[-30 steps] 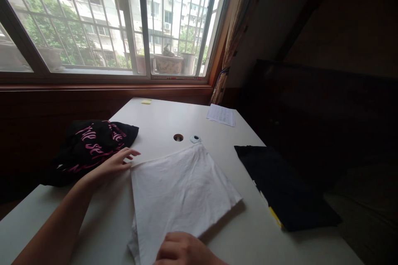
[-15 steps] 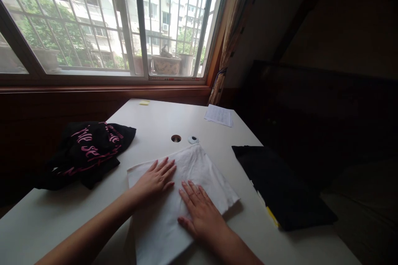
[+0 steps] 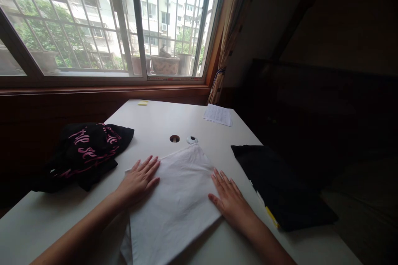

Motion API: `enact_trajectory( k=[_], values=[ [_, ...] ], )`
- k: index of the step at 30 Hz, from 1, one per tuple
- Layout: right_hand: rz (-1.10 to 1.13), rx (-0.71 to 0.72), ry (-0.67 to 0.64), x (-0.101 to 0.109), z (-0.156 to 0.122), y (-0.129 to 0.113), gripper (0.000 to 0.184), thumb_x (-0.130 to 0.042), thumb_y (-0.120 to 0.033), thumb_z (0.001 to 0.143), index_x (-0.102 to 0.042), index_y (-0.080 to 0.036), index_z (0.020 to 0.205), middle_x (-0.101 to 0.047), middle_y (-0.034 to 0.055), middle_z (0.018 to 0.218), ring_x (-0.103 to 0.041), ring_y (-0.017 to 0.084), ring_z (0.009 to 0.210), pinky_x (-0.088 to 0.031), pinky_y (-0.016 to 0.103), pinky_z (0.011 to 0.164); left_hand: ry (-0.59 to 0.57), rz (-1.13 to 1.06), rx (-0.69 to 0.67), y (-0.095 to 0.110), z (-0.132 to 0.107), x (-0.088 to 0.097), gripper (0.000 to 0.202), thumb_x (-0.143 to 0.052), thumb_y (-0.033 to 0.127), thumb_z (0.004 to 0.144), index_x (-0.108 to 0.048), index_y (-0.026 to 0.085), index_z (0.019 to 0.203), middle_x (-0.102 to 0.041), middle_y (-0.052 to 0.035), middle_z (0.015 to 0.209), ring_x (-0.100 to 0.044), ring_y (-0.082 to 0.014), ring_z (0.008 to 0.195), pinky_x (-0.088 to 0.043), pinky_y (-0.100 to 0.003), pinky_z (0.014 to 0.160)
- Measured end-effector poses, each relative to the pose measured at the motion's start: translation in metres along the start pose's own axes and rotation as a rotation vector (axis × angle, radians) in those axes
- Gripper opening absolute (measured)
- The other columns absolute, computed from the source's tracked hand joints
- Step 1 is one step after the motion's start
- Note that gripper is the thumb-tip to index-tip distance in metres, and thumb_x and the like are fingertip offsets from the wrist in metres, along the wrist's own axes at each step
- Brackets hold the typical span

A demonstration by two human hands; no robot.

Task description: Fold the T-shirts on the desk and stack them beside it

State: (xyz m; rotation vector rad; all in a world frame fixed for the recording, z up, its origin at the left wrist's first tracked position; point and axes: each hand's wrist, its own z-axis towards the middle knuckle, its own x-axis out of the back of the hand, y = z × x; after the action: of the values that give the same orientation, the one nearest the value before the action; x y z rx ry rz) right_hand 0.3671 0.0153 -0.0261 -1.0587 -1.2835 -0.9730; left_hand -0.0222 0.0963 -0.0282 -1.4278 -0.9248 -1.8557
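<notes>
A folded white cloth [image 3: 180, 198], perhaps a garment, lies flat on the white table in front of me, one corner pointing away. My left hand [image 3: 139, 181] rests palm down on its left edge with the fingers stretched out. On the opposite edge, my right hand [image 3: 228, 196] also lies flat, fingers spread and thumb towards the middle of the cloth. Neither hand grips anything. Faint creases run across the cloth between them, and a loose layer shows under its lower left side.
A crumpled black garment with pink lettering [image 3: 90, 149] lies at the left. To the right is a folded black garment [image 3: 280, 186] with a yellow strip. Farther back are a cable hole [image 3: 174, 138], its round cover [image 3: 192, 140], paper sheets [image 3: 218, 115] and a yellow note [image 3: 143, 103].
My hands have moved apart across the white cloth, the left one to the left and the right one to the right, out to its edges. Both stay flat.
</notes>
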Motion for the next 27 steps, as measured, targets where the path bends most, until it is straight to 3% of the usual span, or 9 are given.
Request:
enact_trajectory(
  k=[9,15,21,27],
  values=[
    [-0.013,-0.017,-0.024,0.002,0.010,0.009,0.066,-0.020,-0.061,0.103,-0.015,-0.028,0.160,-0.015,-0.0025,0.168,-0.011,0.027,0.155,-0.018,0.053,0.124,0.088,-0.024,0.087,-0.007,-0.003,-0.009,0.055,-0.034,0.047,0.106,-0.034,0.025,0.157,-0.030,-0.0048,0.163,-0.023,-0.0277,0.152,-0.023,-0.052,0.123],
    [-0.076,-0.030,-0.001,0.004,0.041,0.027,0.062,-0.017,-0.059,0.104,-0.018,-0.033,0.160,-0.015,-0.0055,0.168,-0.011,0.028,0.155,-0.017,0.054,0.124,0.189,-0.094,0.073,-0.007,0.003,-0.008,0.048,-0.035,0.037,0.107,-0.040,0.026,0.154,-0.036,-0.0060,0.161,-0.023,-0.0272,0.152,-0.025,-0.055,0.122],
    [-0.210,-0.078,0.125,0.005,0.089,0.064,0.057,-0.028,-0.062,0.102,-0.029,-0.044,0.156,-0.022,-0.0035,0.167,-0.024,0.034,0.151,-0.022,0.059,0.119,0.211,-0.153,-0.148,-0.007,0.006,-0.005,0.041,-0.044,0.025,0.104,-0.052,0.027,0.144,-0.047,-0.0070,0.154,-0.037,-0.0283,0.146,-0.038,-0.051,0.117],
    [-0.252,-0.136,0.290,0.006,0.136,0.095,0.053,-0.049,-0.052,0.098,-0.042,-0.044,0.150,-0.037,0.0003,0.161,-0.037,0.036,0.140,-0.030,0.058,0.114,0.199,-0.206,-0.359,-0.003,0.005,-0.002,0.034,-0.055,0.022,0.100,-0.062,0.030,0.132,-0.063,-0.0040,0.139,-0.046,-0.0266,0.140,-0.048,-0.046,0.112]
  ],
)
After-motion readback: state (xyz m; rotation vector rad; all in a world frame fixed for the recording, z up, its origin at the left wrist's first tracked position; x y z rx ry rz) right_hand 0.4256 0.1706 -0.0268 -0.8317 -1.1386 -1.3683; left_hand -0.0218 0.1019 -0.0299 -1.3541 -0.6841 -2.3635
